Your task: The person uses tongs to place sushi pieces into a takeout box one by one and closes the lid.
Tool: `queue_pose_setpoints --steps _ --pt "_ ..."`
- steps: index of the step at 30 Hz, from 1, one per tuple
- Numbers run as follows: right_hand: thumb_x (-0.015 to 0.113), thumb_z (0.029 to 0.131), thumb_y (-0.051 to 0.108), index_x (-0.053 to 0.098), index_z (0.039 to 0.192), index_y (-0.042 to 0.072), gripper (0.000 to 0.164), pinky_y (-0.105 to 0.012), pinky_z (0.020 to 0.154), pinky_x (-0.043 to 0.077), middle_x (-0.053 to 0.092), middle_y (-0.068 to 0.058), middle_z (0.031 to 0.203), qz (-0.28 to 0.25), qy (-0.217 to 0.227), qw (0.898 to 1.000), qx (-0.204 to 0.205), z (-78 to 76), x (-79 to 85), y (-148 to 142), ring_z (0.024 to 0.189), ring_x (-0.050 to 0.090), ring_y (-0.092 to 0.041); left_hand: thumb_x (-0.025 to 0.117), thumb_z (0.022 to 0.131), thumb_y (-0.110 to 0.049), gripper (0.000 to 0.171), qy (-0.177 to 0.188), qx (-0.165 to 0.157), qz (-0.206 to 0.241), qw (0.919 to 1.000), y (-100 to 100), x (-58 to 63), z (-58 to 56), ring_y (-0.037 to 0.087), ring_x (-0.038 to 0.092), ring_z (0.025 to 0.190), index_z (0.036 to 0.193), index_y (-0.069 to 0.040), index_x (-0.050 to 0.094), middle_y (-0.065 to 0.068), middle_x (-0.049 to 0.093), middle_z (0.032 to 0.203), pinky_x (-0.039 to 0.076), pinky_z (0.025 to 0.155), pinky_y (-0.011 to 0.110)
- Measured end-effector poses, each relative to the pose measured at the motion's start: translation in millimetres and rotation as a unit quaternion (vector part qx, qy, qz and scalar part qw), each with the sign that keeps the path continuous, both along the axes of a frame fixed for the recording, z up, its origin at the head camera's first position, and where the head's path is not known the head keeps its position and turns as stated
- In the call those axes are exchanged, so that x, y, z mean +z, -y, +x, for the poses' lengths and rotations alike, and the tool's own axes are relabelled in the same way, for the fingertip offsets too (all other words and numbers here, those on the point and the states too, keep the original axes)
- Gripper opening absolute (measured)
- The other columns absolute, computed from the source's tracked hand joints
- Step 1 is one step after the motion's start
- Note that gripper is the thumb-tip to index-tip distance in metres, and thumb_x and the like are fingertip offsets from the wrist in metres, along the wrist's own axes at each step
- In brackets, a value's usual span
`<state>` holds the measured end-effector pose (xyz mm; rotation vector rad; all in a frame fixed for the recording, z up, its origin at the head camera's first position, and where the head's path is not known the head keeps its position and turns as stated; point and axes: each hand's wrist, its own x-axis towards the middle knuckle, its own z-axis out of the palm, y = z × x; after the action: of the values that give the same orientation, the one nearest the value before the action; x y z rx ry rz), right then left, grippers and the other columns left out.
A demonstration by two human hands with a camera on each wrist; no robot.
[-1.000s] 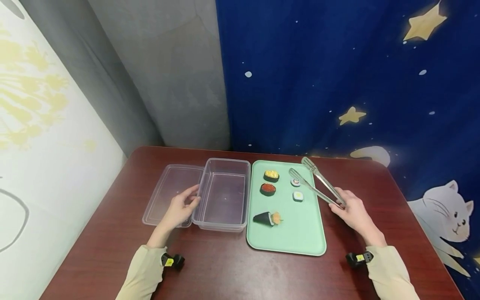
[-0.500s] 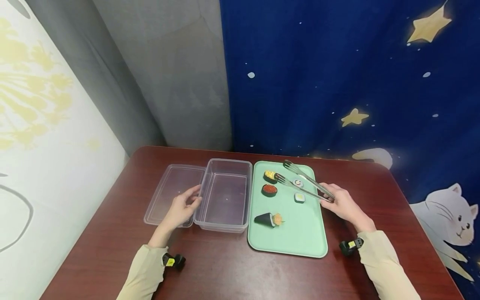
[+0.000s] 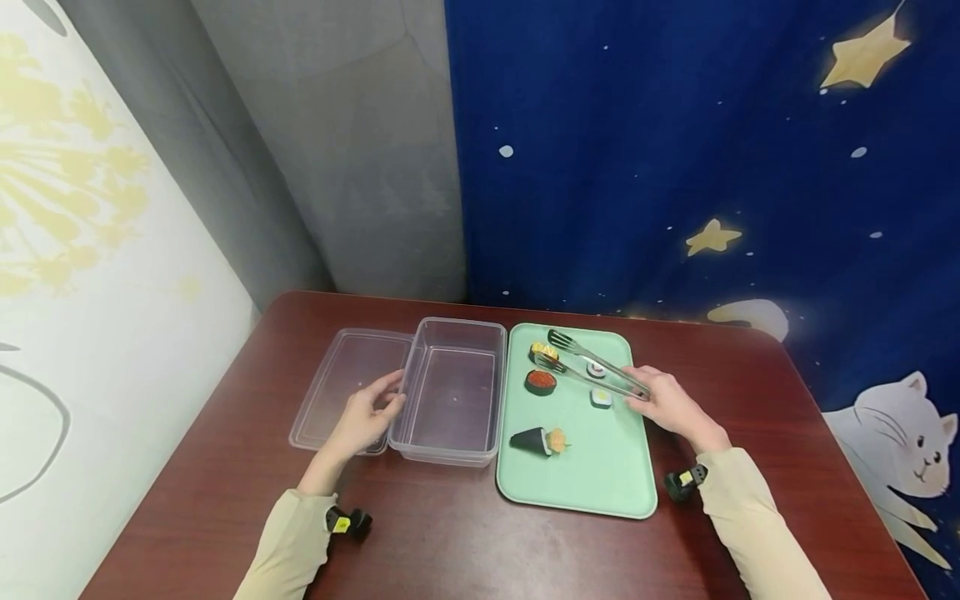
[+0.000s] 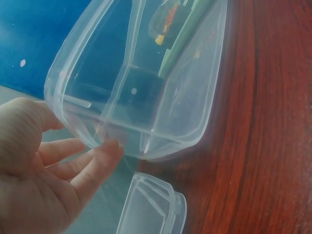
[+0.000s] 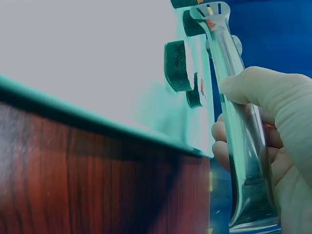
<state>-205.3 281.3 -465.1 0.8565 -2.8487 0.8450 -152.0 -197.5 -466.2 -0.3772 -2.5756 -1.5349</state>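
Note:
In the head view my right hand (image 3: 667, 404) grips metal tongs (image 3: 587, 377) near their hinged end. The spread tips lie over and beside a yellow-topped sushi piece (image 3: 542, 351) on the green tray (image 3: 577, 492); contact cannot be told. Below it sits a red-topped sushi piece (image 3: 540, 383). Two small sushi rolls, one round (image 3: 596, 370) and one squarish (image 3: 601, 398), are under or beside the tongs. A cone hand roll (image 3: 531, 441) lies nearer. My left hand (image 4: 58, 170) touches the side of a clear plastic box (image 4: 190, 112) with fairly straight fingers.
A clear lid (image 3: 337, 392) lies left of the box, partly beneath the left hand. Box and tray stand side by side on the dark red wooden table (image 3: 450, 533). A grey and blue curtain (image 3: 585, 167) hangs behind the table's far edge.
My right hand has moved left with the tongs, bringing their tips from the tray's upper right to the yellow-topped sushi piece. The left hand stays at the box.

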Motion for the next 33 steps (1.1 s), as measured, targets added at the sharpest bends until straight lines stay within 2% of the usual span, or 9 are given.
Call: queue_pose_setpoints --steps 4,12,18,21,24,28,33 --pt "0.067 0.084 0.005 0.052 0.124 -0.013 0.046 -0.026 0.057 0.045 0.060 -0.021 0.102 0.007 0.003 1.000 0.008 -2.8 0.6 3 0.068 0.051 -0.014 0.058 0.089 0.002 0.040 -0.005 -0.003 -0.001 1.0000 -1 -0.2 -0.5 0.035 0.065 0.091 0.127 0.012 0.049 0.031 0.059 0.114 0.058 0.077 0.035" --pt "0.067 0.083 0.001 0.054 0.122 -0.014 0.044 -0.038 0.068 0.051 0.060 -0.028 0.113 0.021 -0.001 1.000 0.015 -5.2 1.5 7 0.090 0.060 -0.030 0.059 0.089 0.002 0.041 -0.005 -0.001 -0.004 1.0000 0 0.4 0.2 0.035 0.065 0.090 0.127 0.012 0.049 0.031 0.060 0.113 0.058 0.076 0.035" --pt "0.068 0.082 0.001 0.055 0.121 -0.014 0.044 -0.040 0.070 0.052 0.060 -0.028 0.113 0.021 -0.007 1.000 0.015 -5.4 0.1 6 0.093 0.061 -0.033 0.059 0.088 0.004 0.042 -0.007 -0.005 -0.001 1.0000 -1 0.3 0.5 0.037 0.064 0.090 0.127 0.013 0.048 0.032 0.059 0.113 0.058 0.076 0.034" --pt "0.068 0.082 0.000 0.055 0.121 -0.013 0.044 -0.040 0.069 0.052 0.060 -0.027 0.113 0.018 -0.011 1.000 0.017 -5.0 -0.2 5 0.092 0.061 -0.032 0.059 0.088 0.004 0.042 -0.009 -0.006 -0.001 0.9999 0 0.2 0.2 0.038 0.064 0.090 0.127 0.013 0.048 0.032 0.059 0.113 0.058 0.076 0.035" --pt "0.068 0.082 0.001 0.056 0.120 -0.013 0.043 -0.036 0.065 0.050 0.061 -0.026 0.110 0.015 -0.018 1.000 0.020 -4.9 0.2 4 0.084 0.061 -0.027 0.058 0.088 0.004 0.041 -0.013 -0.006 -0.007 0.9999 0 0.6 0.2 0.038 0.064 0.090 0.127 0.014 0.048 0.033 0.058 0.114 0.058 0.076 0.036" --pt "0.069 0.082 0.001 0.056 0.119 -0.013 0.042 -0.028 0.058 0.046 0.063 -0.021 0.101 0.008 -0.019 1.000 0.019 -4.3 3.2 3 0.072 0.053 -0.016 0.058 0.088 0.004 0.041 -0.015 -0.008 -0.013 0.9998 0 1.3 0.4 0.037 0.064 0.090 0.127 0.014 0.048 0.033 0.058 0.113 0.058 0.076 0.037" --pt "0.069 0.082 0.000 0.056 0.120 -0.014 0.043 -0.023 0.053 0.042 0.063 -0.017 0.096 -0.005 -0.013 1.000 0.017 -5.0 11.9 2 0.066 0.048 -0.010 0.058 0.089 0.003 0.041 -0.017 -0.011 -0.017 0.9996 1 1.1 0.7 0.037 0.064 0.091 0.127 0.013 0.048 0.032 0.059 0.113 0.058 0.076 0.037"
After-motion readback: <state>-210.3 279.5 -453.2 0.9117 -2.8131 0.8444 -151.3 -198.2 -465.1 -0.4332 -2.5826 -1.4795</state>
